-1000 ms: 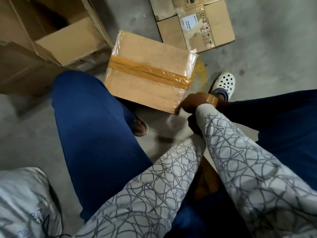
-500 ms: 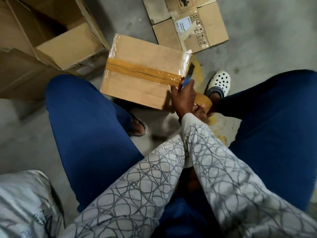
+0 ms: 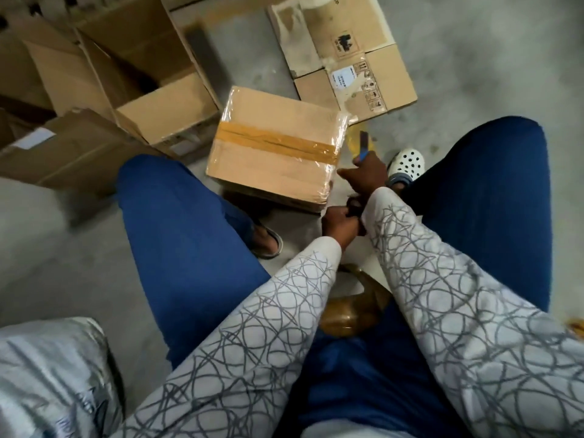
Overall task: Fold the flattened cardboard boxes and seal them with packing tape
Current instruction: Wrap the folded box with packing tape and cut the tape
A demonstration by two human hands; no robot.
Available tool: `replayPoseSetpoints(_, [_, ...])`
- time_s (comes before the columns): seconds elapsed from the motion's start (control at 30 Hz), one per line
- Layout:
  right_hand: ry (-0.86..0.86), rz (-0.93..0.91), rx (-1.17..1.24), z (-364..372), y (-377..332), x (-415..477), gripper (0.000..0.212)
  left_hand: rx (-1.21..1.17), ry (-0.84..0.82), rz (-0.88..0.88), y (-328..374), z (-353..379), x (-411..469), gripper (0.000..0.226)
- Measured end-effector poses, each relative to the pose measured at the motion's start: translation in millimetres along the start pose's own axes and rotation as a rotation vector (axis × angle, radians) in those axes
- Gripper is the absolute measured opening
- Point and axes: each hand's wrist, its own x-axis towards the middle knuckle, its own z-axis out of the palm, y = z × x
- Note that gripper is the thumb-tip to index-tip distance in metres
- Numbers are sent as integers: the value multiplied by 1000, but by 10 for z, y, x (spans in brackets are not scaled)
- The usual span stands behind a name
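Observation:
A closed cardboard box (image 3: pixel 275 172) stands on the floor between my knees. A brown tape strip (image 3: pixel 278 143) runs across its top, and clear film wraps its right edge. My right hand (image 3: pixel 363 178) is just off the box's right corner and grips a blue-handled cutter (image 3: pixel 363 145) with the blade pointing up. Below it, my left hand (image 3: pixel 339 222) curls round the tape roll (image 3: pixel 354 204), which is mostly hidden under my right wrist.
A flattened printed carton (image 3: pixel 347 58) lies on the concrete beyond the box. Open boxes (image 3: pixel 151 99) crowd the upper left. A grey sack (image 3: pixel 47 374) sits at the lower left. My feet, in a white clog (image 3: pixel 406 162) and a sandal (image 3: pixel 267 240), flank the box. A brown crumpled wad (image 3: pixel 347 311) rests on my lap.
My right hand has lifted the cutter off the box's right edge and moved it slightly right. My left hand has come into view below it. The box has not moved.

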Motion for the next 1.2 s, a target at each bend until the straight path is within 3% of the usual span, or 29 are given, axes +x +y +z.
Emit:
replayPoseSetpoints(0.13, [201, 137, 225, -315, 210, -190, 35, -46, -28, 151, -56, -85, 27, 25])
replayPoseSetpoints(0.37, [12, -127, 618, -448, 508, -740, 29, -125, 73, 342, 80, -196, -184, 28])
replayPoseSetpoints(0.43, [36, -211, 609, -474, 616, -851, 31, -97, 51, 379, 133, -241, -277, 26])
replayPoseSetpoints(0.53, [81, -267, 568, -557, 747, -967, 31, -5, 97, 387, 313, -395, -418, 58])
replayPoseSetpoints(0.63, [94, -342, 547, -690, 732, -1066, 35, 138, 59, 577, 501, -550, -518, 79])
replayPoseSetpoints(0.73, [76, -401, 514, -749, 653, -1114, 41, 277, -29, 735, 654, -658, -498, 65])
replayPoseSetpoints(0.9, [58, -464, 324, -712, 606, -1142, 26, 235, 85, 835, 615, -797, -395, 24])
replayPoseSetpoints(1.07, [57, -465, 253, -679, 597, -1208, 19, 68, 69, 640, 523, -807, -323, 28])
replayPoseSetpoints(1.2, [7, -442, 261, -708, 619, -1218, 29, 57, 105, 575, 439, -816, -281, 12])
